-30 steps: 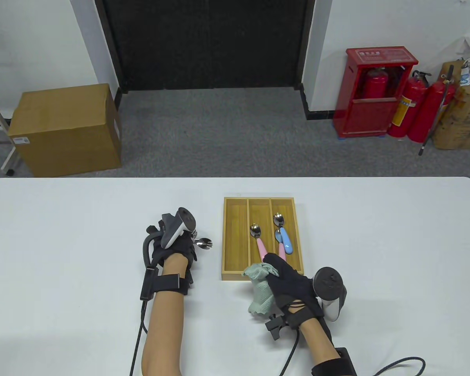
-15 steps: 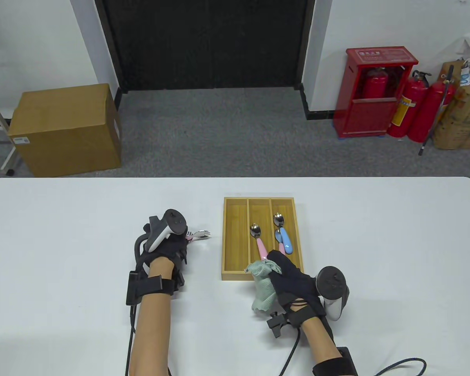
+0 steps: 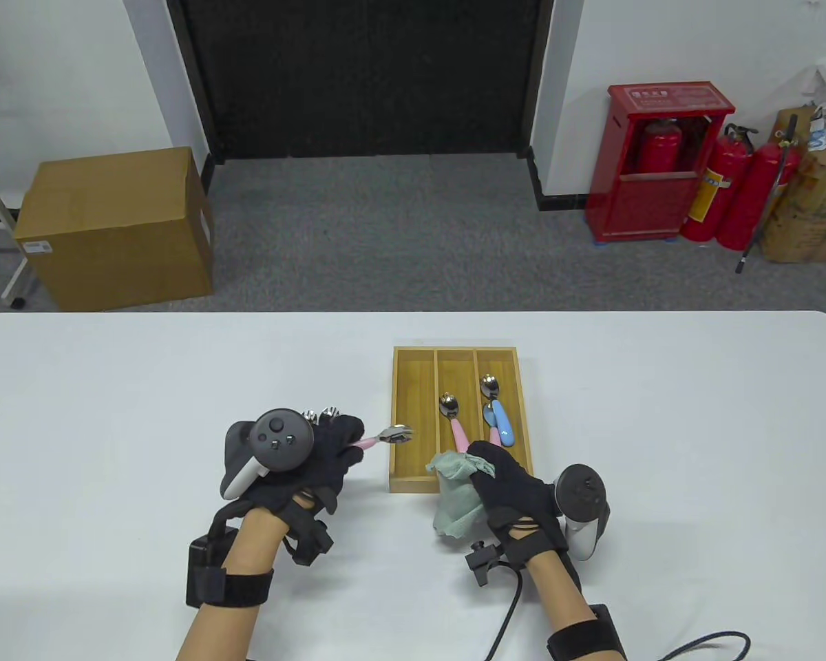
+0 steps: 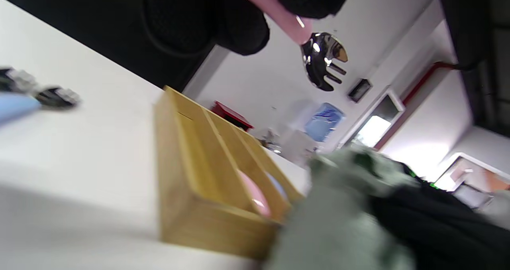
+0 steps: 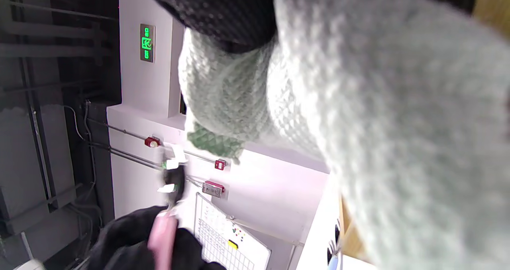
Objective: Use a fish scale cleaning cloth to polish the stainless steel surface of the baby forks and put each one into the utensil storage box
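Observation:
My left hand (image 3: 330, 451) grips the pink handle of a baby fork (image 3: 394, 435), its steel tines (image 4: 324, 60) raised over the left edge of the wooden utensil box (image 3: 413, 413). My right hand (image 3: 506, 485) holds the crumpled pale green cleaning cloth (image 3: 454, 492) at the box's near edge, a short way right of the fork. Inside the box lie a pink-handled utensil (image 3: 452, 420) in the middle slot and blue- and pink-handled ones (image 3: 497, 416) in the right slot. More fork heads (image 3: 320, 414) lie on the table behind my left hand.
The white table (image 3: 661, 427) stretches wide to both sides. A blue handle (image 4: 16, 104) and steel heads lie on the table at the left of the left wrist view. A cardboard box, red extinguishers and a dark door stand beyond the far edge.
My left hand picked a pink-handled fork up off the table and carried it right and nearer, toward the cloth. My right hand with the cloth barely shifted.

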